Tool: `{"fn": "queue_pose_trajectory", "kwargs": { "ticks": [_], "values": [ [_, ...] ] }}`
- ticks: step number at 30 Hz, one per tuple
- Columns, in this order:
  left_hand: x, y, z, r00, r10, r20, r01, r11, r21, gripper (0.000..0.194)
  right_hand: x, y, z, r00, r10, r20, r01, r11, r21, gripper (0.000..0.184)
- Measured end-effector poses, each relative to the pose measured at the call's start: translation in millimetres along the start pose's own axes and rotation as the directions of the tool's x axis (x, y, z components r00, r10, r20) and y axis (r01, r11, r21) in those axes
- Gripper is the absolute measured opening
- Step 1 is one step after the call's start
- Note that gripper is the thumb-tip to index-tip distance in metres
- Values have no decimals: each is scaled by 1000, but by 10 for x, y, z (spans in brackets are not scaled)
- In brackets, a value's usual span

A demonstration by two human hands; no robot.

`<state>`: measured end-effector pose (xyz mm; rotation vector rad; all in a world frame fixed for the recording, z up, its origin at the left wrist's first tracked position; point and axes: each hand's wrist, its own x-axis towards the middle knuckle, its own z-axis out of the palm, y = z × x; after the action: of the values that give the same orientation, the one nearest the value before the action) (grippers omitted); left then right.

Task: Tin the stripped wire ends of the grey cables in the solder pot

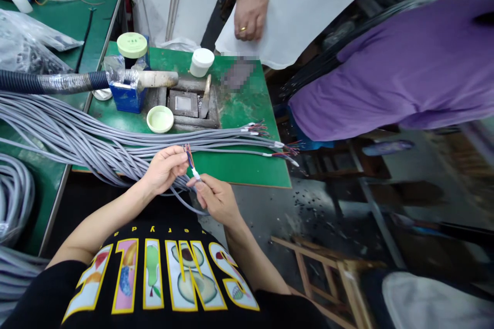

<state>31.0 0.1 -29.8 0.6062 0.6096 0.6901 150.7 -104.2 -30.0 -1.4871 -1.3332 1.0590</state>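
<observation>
My right hand (216,196) grips a grey cable just below its white end sleeve (196,174). Out of that sleeve fan thin coloured wires (189,156), red, blue and orange among them. My left hand (168,166) pinches these wires near their tips between thumb and fingers. Beneath and behind my hands, a thick bundle of grey cables (111,144) runs in from the left across the green table (239,169). Several cable ends (283,151) with bare coloured wires lie near the table's right edge.
Beyond the cables are a solder pot (183,104), a pale green dish (159,119), a white jar (201,62) and a hose (57,82) on a blue block. A person's hand (251,13) hangs at the far edge; someone in purple (397,72) is at right. A wooden stool (324,272) stands lower right.
</observation>
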Motion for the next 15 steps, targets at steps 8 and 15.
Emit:
{"fn": "queue_pose_trajectory", "kwargs": {
  "ticks": [8,15],
  "values": [
    [-4,-19,-5,993,112,-32,-109,991,78,33,5,-4,-1,1000,10,-16,-10,1000,-5,35],
    [14,-19,-93,990,142,6,-141,976,164,31,14,-19,-12,1000,-11,0,11,1000,-13,33]
  ]
}}
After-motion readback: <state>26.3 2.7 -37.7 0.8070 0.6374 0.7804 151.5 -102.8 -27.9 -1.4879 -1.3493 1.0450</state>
